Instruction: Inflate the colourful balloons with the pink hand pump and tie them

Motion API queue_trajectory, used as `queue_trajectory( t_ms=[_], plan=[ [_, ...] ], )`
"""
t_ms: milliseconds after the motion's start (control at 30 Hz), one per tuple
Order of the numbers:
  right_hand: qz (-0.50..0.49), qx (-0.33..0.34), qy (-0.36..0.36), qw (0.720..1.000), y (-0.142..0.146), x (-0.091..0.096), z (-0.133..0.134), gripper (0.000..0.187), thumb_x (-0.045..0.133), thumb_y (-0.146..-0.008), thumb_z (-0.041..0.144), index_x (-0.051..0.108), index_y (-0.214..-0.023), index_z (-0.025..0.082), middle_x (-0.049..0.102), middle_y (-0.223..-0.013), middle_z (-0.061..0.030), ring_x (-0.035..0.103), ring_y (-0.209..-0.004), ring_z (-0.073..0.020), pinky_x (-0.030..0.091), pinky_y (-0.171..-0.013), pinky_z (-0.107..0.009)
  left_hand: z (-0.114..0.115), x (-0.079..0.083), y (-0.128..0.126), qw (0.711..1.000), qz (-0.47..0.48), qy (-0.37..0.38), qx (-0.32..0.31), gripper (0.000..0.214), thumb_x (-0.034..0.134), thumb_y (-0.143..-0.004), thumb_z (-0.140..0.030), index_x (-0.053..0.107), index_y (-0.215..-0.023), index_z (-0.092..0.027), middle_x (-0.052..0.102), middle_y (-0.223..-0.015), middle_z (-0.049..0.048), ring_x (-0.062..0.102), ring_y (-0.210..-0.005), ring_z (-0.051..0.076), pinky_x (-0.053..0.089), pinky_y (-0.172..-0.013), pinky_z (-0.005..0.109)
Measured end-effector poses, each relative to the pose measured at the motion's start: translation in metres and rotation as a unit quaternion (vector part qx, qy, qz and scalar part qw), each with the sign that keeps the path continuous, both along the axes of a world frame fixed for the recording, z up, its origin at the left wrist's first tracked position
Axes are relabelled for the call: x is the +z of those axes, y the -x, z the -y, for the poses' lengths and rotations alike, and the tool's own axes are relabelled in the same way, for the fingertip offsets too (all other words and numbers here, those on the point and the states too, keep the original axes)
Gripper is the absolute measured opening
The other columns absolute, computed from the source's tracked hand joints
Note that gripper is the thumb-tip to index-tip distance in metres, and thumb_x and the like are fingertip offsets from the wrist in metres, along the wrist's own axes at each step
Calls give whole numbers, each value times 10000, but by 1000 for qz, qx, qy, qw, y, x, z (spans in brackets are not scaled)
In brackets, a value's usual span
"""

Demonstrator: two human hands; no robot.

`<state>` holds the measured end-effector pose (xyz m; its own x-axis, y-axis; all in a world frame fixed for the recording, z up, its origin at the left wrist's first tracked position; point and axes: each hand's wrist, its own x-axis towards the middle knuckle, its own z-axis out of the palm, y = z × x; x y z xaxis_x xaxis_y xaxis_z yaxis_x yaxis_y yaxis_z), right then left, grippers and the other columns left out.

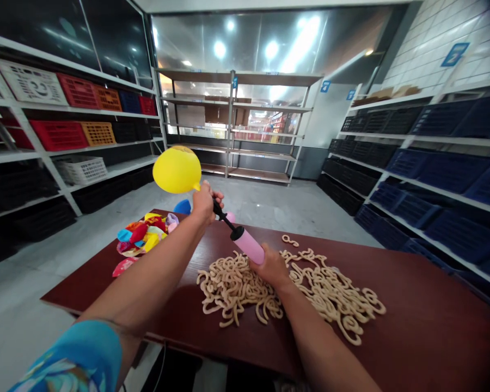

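Note:
My left hand is closed around the neck of a yellow balloon, pinching it onto the black nozzle of a hand pump. The balloon is partly inflated and floats above the table's far left. My right hand is wrapped round the pink barrel of the pump, which slants up to the left toward the balloon. Both hands are above a dark red-brown table.
A heap of beige squiggly pieces lies on the table under my right hand. A pile of flat colourful balloons sits at the table's left end, with a blue one behind. Shelves with crates line both sides of the room.

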<state>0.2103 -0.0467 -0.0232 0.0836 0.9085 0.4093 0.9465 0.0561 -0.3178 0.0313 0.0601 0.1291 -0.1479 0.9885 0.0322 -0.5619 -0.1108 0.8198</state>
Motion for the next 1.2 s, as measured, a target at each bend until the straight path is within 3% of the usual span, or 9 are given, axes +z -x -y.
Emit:
queue_trajectory(
  t_ms=[167,300,400,600,700,800,1033,1100,1200],
  plan=[
    [-2,-7,0,1000,3,3,2,314,595,-682,420,513,-887,197,621,-729,-32,565,-623,-166,304,-531,-252,21,-29,-30,998,-16,40,-44,397,408,-824,-428,325,-515,-192,484,-428,21,382,-312,86,339,-340,214],
    [3,-14,1,1000,5,9,5,341,595,-690,442,509,-908,194,625,-730,-35,568,-614,-167,295,-521,-250,23,-29,-31,998,-15,37,-44,399,401,-828,-431,321,-518,-192,480,-429,13,378,-306,85,339,-334,217],
    [-1,-18,0,1000,5,13,6,343,603,-691,436,504,-915,195,632,-747,-35,573,-628,-165,297,-527,-248,13,-12,-18,999,-24,6,-32,399,421,-818,-447,326,-527,-192,494,-438,21,386,-318,85,353,-339,216],
    [-22,-25,7,999,-1,15,4,337,606,-699,421,503,-940,209,634,-782,-35,573,-653,-170,297,-542,-252,-9,43,20,999,-11,-31,3,393,431,-820,-459,318,-550,-197,477,-438,9,375,-329,84,348,-338,203],
    [-18,-16,2,1000,-3,13,2,287,597,-706,381,511,-915,203,631,-780,-38,569,-670,-176,291,-561,-257,-10,54,29,999,-8,-37,13,392,409,-834,-445,302,-550,-197,470,-453,3,373,-326,87,340,-334,210],
    [-8,-2,3,1000,-6,9,1,258,598,-702,353,512,-891,200,629,-781,-36,564,-684,-179,284,-579,-260,-7,41,22,999,-15,-38,20,395,399,-838,-437,301,-543,-193,474,-453,6,380,-331,86,335,-339,207],
    [9,-5,-10,1000,-6,7,1,280,603,-693,376,503,-883,197,620,-759,-36,556,-675,-183,271,-577,-260,12,-22,-26,1000,-13,16,-6,393,415,-820,-435,331,-524,-190,488,-439,22,390,-320,91,338,-351,221],
    [5,-3,-13,1000,-5,7,2,265,595,-702,362,505,-887,196,622,-769,-36,557,-675,-178,270,-576,-258,20,-31,-36,999,-5,39,-21,396,408,-823,-426,329,-516,-190,481,-434,23,396,-319,90,343,-359,221],
    [-2,0,-13,1000,-4,9,3,255,595,-707,352,508,-890,198,625,-776,-34,559,-676,-173,269,-573,-256,25,-33,-39,998,8,61,-28,397,401,-829,-413,321,-511,-189,474,-431,22,395,-317,87,343,-361,219]
  ],
)
